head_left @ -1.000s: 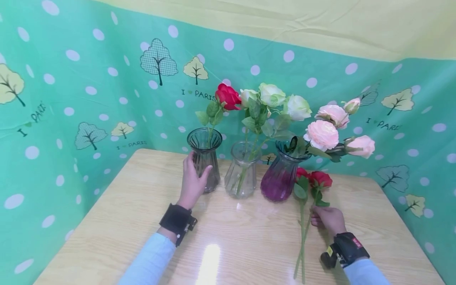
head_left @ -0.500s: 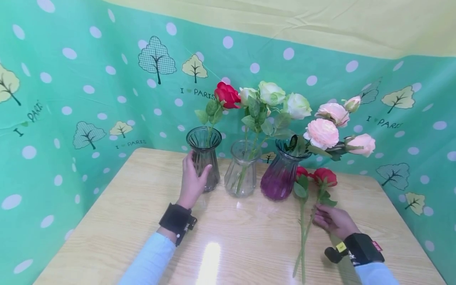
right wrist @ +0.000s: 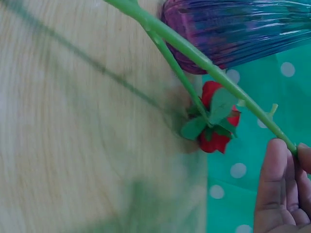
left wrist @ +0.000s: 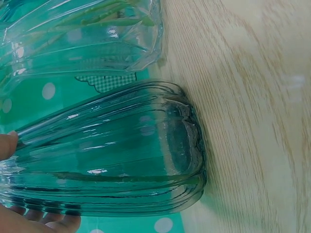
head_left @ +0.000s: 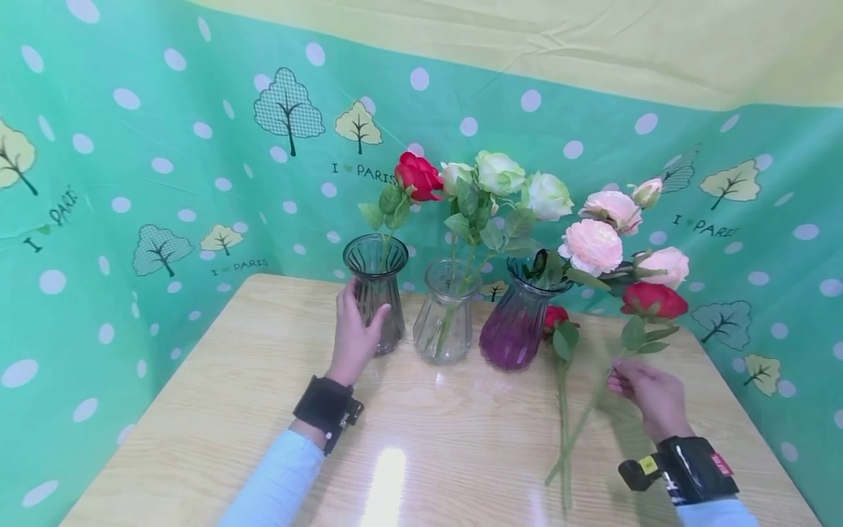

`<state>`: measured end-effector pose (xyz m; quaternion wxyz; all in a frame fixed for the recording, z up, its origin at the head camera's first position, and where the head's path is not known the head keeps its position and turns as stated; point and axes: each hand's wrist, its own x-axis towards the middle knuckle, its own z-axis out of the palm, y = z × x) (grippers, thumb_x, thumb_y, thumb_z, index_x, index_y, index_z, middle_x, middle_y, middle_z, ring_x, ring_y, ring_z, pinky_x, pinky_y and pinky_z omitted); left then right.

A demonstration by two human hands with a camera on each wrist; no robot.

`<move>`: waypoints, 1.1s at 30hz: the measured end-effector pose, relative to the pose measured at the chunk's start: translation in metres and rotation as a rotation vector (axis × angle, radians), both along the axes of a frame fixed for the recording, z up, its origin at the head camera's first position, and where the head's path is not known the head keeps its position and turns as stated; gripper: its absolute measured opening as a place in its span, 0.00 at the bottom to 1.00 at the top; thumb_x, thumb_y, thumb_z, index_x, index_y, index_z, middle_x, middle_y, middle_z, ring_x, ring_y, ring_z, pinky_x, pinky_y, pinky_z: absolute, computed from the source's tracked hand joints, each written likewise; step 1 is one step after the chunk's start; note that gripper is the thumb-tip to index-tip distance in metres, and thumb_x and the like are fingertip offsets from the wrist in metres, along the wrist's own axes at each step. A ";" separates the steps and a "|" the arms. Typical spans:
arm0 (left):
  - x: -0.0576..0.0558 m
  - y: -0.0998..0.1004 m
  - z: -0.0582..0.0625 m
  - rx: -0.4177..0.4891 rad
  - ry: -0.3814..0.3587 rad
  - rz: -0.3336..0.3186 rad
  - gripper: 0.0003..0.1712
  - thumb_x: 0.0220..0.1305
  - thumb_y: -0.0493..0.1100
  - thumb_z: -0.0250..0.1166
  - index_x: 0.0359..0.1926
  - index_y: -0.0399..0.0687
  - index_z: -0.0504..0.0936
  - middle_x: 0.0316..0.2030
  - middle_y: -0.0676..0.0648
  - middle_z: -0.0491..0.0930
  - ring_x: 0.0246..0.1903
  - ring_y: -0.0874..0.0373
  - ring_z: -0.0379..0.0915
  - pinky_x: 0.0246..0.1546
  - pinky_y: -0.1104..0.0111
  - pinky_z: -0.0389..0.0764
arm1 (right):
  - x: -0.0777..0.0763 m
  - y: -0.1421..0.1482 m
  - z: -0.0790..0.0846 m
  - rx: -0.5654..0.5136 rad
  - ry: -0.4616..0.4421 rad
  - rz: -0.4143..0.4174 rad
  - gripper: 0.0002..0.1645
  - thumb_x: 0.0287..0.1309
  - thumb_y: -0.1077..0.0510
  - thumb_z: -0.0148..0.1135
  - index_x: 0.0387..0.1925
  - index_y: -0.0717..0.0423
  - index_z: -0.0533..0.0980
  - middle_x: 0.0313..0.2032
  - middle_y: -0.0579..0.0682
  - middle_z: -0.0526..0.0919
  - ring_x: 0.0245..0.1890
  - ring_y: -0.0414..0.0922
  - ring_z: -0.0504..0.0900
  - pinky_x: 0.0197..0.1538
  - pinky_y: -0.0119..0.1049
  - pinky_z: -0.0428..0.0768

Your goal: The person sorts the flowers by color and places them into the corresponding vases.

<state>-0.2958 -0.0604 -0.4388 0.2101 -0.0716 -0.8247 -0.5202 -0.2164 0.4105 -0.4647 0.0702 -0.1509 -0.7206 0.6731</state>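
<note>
My left hand (head_left: 356,333) grips a dark ribbed glass vase (head_left: 390,311), thumb on its near side and fingers around the left; a red rose (head_left: 418,176) stands in it. The left wrist view shows the vase's base (left wrist: 180,145) on the table. My right hand (head_left: 652,395) pinches the green stem (right wrist: 214,70) of another red rose (head_left: 654,301), its bloom raised over the table's right side. A further red rose (right wrist: 214,119) lies on the table, its stem passing under the held one in the head view.
A clear glass vase (head_left: 443,322) with whitish-green roses (head_left: 500,173) stands in the middle. Right of it, a purple glass vase (head_left: 510,333) bears pink flowers (head_left: 593,247) leaning right. A green printed cloth (head_left: 197,146) hangs behind the wooden table (head_left: 263,395).
My right hand has lifted one red rose off the table and moved it right and up, its bloom now just below the pink flowers. The left hand stays on the dark vase.
</note>
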 end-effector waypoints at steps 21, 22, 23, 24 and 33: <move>0.001 0.001 0.002 0.003 0.009 0.003 0.45 0.64 0.50 0.59 0.70 0.36 0.45 0.67 0.35 0.51 0.68 0.42 0.52 0.70 0.52 0.58 | 0.033 -0.045 0.065 -0.613 -0.017 -0.035 0.04 0.59 0.58 0.61 0.33 0.49 0.81 0.29 0.45 0.85 0.34 0.37 0.85 0.43 0.25 0.83; 0.001 0.001 0.002 0.003 0.006 0.005 0.45 0.64 0.50 0.59 0.70 0.36 0.45 0.67 0.35 0.51 0.68 0.42 0.52 0.70 0.52 0.58 | 0.033 -0.048 0.065 -0.638 -0.008 -0.018 0.05 0.59 0.59 0.60 0.33 0.50 0.82 0.29 0.45 0.85 0.34 0.38 0.85 0.44 0.25 0.83; 0.001 0.001 0.002 0.004 0.002 0.008 0.45 0.64 0.50 0.59 0.71 0.36 0.45 0.67 0.35 0.51 0.68 0.42 0.52 0.70 0.52 0.58 | 0.033 -0.050 0.065 -0.655 0.004 -0.003 0.05 0.60 0.60 0.60 0.33 0.50 0.82 0.30 0.46 0.85 0.35 0.38 0.85 0.45 0.25 0.83; 0.001 0.001 0.002 0.004 0.001 0.010 0.45 0.64 0.50 0.59 0.71 0.36 0.45 0.67 0.35 0.51 0.68 0.42 0.52 0.70 0.52 0.58 | 0.033 -0.053 0.064 -0.685 0.019 0.011 0.06 0.61 0.61 0.58 0.34 0.51 0.82 0.30 0.46 0.85 0.35 0.38 0.85 0.45 0.25 0.83; 0.001 0.001 0.002 -0.004 -0.009 0.016 0.45 0.64 0.51 0.59 0.71 0.37 0.45 0.67 0.36 0.52 0.68 0.42 0.52 0.70 0.52 0.58 | 0.032 -0.076 0.074 -1.015 0.123 -0.005 0.07 0.63 0.65 0.54 0.34 0.59 0.79 0.32 0.51 0.82 0.37 0.42 0.83 0.52 0.27 0.81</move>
